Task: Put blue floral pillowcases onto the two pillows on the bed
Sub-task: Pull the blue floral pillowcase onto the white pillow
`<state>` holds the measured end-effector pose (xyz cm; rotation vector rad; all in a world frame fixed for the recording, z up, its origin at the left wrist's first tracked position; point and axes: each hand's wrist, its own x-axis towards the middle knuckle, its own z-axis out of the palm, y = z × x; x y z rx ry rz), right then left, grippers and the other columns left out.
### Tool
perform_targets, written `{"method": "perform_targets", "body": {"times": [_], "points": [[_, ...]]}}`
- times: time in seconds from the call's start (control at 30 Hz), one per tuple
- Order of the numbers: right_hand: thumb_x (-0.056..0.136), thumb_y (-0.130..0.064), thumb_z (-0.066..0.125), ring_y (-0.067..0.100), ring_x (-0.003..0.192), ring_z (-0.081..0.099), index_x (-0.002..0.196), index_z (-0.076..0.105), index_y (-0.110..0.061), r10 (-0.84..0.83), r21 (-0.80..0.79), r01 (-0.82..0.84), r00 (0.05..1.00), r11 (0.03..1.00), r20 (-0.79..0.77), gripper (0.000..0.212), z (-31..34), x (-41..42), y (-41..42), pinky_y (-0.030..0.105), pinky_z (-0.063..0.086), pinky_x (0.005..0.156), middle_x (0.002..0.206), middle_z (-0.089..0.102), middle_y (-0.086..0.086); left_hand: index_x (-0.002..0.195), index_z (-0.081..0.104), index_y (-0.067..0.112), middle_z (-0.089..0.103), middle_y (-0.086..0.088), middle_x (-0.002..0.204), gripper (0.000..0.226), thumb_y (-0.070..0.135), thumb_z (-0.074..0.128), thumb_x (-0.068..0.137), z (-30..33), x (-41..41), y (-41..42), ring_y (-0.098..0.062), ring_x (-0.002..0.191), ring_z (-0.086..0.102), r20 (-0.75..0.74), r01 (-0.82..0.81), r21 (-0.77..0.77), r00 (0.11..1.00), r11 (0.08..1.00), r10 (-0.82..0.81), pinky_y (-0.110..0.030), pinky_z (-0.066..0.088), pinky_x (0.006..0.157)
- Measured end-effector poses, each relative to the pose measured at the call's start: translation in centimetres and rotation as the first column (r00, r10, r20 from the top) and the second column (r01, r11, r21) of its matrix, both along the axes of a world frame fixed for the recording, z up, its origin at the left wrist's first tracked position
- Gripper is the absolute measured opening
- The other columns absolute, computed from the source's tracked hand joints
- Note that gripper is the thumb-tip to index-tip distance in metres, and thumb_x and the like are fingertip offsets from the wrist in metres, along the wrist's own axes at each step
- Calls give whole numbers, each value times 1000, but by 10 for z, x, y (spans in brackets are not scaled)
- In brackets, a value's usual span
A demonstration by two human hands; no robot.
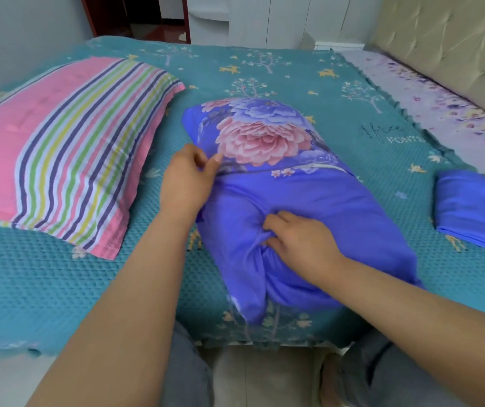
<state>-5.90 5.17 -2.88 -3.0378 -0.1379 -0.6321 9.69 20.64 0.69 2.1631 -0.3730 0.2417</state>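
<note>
Two pillows lie on the bed (59, 289): one striped pillow (59, 148), one in a blue floral pillowcase (264, 177); one folded pillowcase (476, 210) sits at the right edge. The left hand (188, 180) pinches the case's side, and the right hand (300, 233) bunches its cloth.

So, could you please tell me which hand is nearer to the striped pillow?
The left. The left hand pinches the blue floral pillowcase at its left edge, just right of the striped pillow. The right hand grips the blue fabric farther right.
</note>
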Motion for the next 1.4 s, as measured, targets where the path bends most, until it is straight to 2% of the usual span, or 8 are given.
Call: {"method": "perform_targets", "body": {"times": [0.13, 0.3, 0.53, 0.7, 0.87, 1.07, 1.27, 1.4], "points": [[85, -39, 41, 28, 72, 68, 96, 66, -16, -75, 251, 27, 980, 968, 185, 36, 13, 3, -17, 36, 53, 52, 92, 69, 5, 85, 62, 5, 69, -11, 88, 66, 61, 27, 94, -18, -27, 23, -27, 82, 66, -648, 272, 174, 755, 946, -98, -37, 55, 74], [86, -29, 37, 25, 102, 63, 110, 67, -14, -82, 376, -22, 963, 926, 256, 41, 32, 11, -23, 34, 50, 85, 113, 67, 4, 89, 57, 19, 70, -1, 69, 45, 55, 31, 95, -28, -65, -1, -14, 66, 68, -827, 62, -455, 341, 888, -447, -30, 53, 69], [96, -41, 31, 33, 86, 64, 90, 62, -12, 138, 162, -123, 987, 979, -80, 43, 22, 4, -3, 40, 49, 67, 92, 69, 11, 73, 60, 7, 56, -1, 65, 40, 27, 40, 101, -11, -73, 22, -20, 66, 48, -382, -106, -265, 924, 958, -4, -34, 40, 62], [99, -36, 38, 30, 73, 55, 71, 44, -18, 119, 231, -30, 916, 972, -383, 34, 19, -3, 12, 37, 36, 61, 71, 58, 7, 56, 31, 15, 36, -3, 57, 46, 27, 45, 98, -3, -70, 49, -22, 57, 35, -211, -97, -50, 974, 994, 84, -30, 28, 49], [94, -18, 55, 16, 59, 27, 65, 45, 2, 312, 836, 57, 912, 546, -266, 37, 22, -8, 21, 30, 24, 57, 63, 28, 8, 86, 61, 17, 61, -3, 91, 11, 23, 69, 82, -10, -64, 57, -25, 86, 57, 206, -5, 200, 978, 980, -37, -39, 47, 80], [91, -15, 61, 16, 73, 31, 74, 61, -10, 274, 980, 100, 951, 174, -146, 18, 22, -11, 28, 29, 27, 67, 72, 40, 4, 83, 66, 25, 62, 13, 85, 12, 17, 74, 79, -20, -72, 55, -7, 80, 60, -128, 441, 186, 897, 878, -424, -27, 48, 80], [101, -27, 34, 27, 87, 59, 93, 59, -10, 27, 463, 73, 978, 883, -206, 31, 30, 2, 27, 37, 44, 78, 92, 67, 7, 74, 66, 13, 62, 1, 72, 11, 9, 67, 83, -11, -71, 57, -8, 64, 53, 72, 269, 81, 959, 960, -275, -23, 43, 68], [101, -42, 23, 28, 103, 58, 101, 61, -14, 115, 380, 85, 872, 921, -475, 47, 31, 10, 38, 38, 43, 90, 109, 65, 9, 75, 63, 8, 59, 0, 75, 4, 10, 61, 78, -13, -73, 37, -8, 71, 50, 301, 226, 102, 921, 969, -247, -19, 39, 69]]}}
